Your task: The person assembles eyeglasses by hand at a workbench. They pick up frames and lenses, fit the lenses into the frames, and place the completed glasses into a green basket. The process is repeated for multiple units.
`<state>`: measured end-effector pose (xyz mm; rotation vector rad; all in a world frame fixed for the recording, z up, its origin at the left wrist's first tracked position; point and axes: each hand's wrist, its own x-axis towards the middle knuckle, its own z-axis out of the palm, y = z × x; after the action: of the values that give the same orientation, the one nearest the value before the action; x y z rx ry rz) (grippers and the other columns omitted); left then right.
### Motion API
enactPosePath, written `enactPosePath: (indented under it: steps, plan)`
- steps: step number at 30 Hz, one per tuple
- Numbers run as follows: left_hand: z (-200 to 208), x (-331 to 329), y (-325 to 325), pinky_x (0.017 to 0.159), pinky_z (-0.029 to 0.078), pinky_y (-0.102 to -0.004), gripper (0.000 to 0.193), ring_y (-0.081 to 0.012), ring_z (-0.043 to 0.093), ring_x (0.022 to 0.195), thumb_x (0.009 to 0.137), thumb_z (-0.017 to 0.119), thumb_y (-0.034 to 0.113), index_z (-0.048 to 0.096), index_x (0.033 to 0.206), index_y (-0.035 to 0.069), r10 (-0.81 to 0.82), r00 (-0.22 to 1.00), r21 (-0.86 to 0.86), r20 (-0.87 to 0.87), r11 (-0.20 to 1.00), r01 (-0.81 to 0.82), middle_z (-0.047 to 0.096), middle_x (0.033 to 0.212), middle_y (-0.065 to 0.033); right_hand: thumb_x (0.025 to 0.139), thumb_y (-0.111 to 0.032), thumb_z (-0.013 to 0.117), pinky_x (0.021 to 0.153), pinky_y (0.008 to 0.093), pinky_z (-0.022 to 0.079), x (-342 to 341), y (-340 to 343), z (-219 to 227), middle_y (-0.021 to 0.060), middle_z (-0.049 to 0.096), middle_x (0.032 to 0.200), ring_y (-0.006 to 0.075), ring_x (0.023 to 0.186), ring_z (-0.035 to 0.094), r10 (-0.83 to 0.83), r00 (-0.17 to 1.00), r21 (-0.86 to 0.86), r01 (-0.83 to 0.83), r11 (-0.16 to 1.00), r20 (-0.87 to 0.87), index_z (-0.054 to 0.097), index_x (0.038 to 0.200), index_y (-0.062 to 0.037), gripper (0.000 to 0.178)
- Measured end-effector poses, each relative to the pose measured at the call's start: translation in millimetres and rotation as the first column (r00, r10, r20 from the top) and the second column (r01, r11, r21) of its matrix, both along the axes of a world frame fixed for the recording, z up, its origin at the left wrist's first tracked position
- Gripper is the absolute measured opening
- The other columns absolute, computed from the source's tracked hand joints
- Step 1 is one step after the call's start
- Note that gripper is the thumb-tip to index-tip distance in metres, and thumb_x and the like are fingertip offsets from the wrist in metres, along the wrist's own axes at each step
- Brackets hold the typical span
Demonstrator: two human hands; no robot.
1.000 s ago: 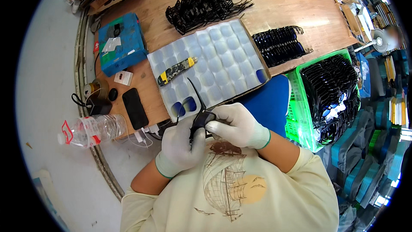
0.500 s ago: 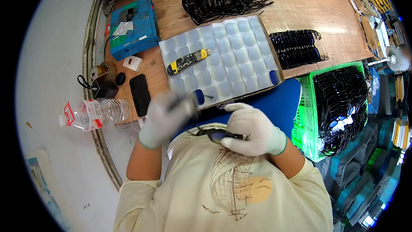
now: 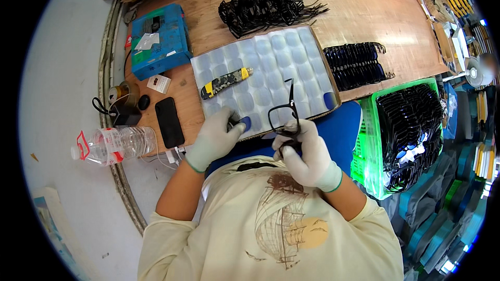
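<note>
My right hand [image 3: 308, 158], in a white glove with a green cuff, is closed around one side of a black eyeglass frame [image 3: 283, 118]. The frame is held up over the near edge of the lens tray [image 3: 271, 67], with one temple pointing away from me. My left hand [image 3: 216, 138], gloved alike, is at the tray's near left corner, with thumb and forefinger on a dark blue lens [image 3: 245, 123]. Many pale, clear lenses lie in rows in the tray. A yellow and camouflage-patterned utility knife [image 3: 227, 83] rests across them. Another blue lens [image 3: 329, 100] lies in the near right corner.
Black eyeglass frames [image 3: 271, 8] are piled behind the tray, with another row [image 3: 357, 65] to its right. A green basket [image 3: 372, 145] full of glasses stands at the right. Leftward are a blue box [image 3: 161, 41], a phone [image 3: 169, 122] and a plastic bottle [image 3: 122, 143].
My right hand has raised the eyeglass frame from near my lap to above the tray edge. My left hand, blurred earlier, has come to rest at the blue lens.
</note>
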<state>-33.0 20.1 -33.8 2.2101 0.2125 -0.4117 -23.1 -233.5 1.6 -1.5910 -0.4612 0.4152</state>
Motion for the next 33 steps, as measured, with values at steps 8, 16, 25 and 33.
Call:
enactPosePath:
  steps: [8, 16, 25, 33]
  plan:
    - [45, -20, -17, 0.074, 0.052, -0.0260, 0.028, -0.0093, 0.059, 0.084, 0.089, 0.074, 0.008, 0.055, 0.110, 0.003, 0.147, 0.989, -0.803, -0.025, 0.586, -0.108, 0.061, 0.097, -0.0029, 0.092, -0.002, 0.059, 0.067, 0.0347, 0.056, 2, 18, 9, 0.0141, 0.072, 0.082, 0.0270, 0.067, 0.070, 0.070, 0.997, -0.029, -0.071, 0.997, -0.037, 0.050, 0.120, 0.0057, 0.031]
    - [51, -25, -14, 0.071, 0.051, -0.0260, 0.016, -0.0083, 0.059, 0.079, 0.094, 0.069, 0.006, 0.064, 0.107, -0.001, 0.098, 0.995, -0.904, -0.027, 0.423, -0.066, 0.063, 0.093, -0.0032, 0.098, -0.010, 0.058, 0.067, 0.0340, 0.054, 7, 16, 9, 0.0120, 0.072, 0.080, 0.0243, 0.068, 0.069, 0.182, 0.978, 0.053, -0.178, 0.983, -0.097, 0.067, 0.103, 0.0029, 0.017]
    - [46, -34, -14, 0.068, 0.045, -0.0251, 0.012, -0.0072, 0.055, 0.078, 0.091, 0.071, 0.009, 0.062, 0.090, 0.001, 0.132, 0.982, -0.632, 0.138, 0.775, -0.015, 0.064, 0.087, -0.0015, 0.098, -0.010, 0.059, 0.063, 0.0332, 0.053, 4, 20, 17, 0.0122, 0.068, 0.076, 0.0259, 0.064, 0.067, 0.101, 0.994, -0.122, -0.096, 0.988, 0.037, 0.068, 0.099, 0.0008, 0.014]
    - [71, -33, -13, 0.060, 0.046, -0.0287, 0.015, -0.0127, 0.060, 0.067, 0.088, 0.075, 0.011, 0.069, 0.097, 0.001, 0.012, 0.934, -0.430, 0.358, 0.890, 0.153, 0.065, 0.078, -0.0067, 0.093, -0.012, 0.065, 0.057, 0.0350, 0.050, 13, 16, 31, 0.0142, 0.063, 0.068, 0.0302, 0.058, 0.063, 0.126, 0.990, -0.080, -0.121, 0.989, 0.059, 0.069, 0.095, -0.0006, 0.012]
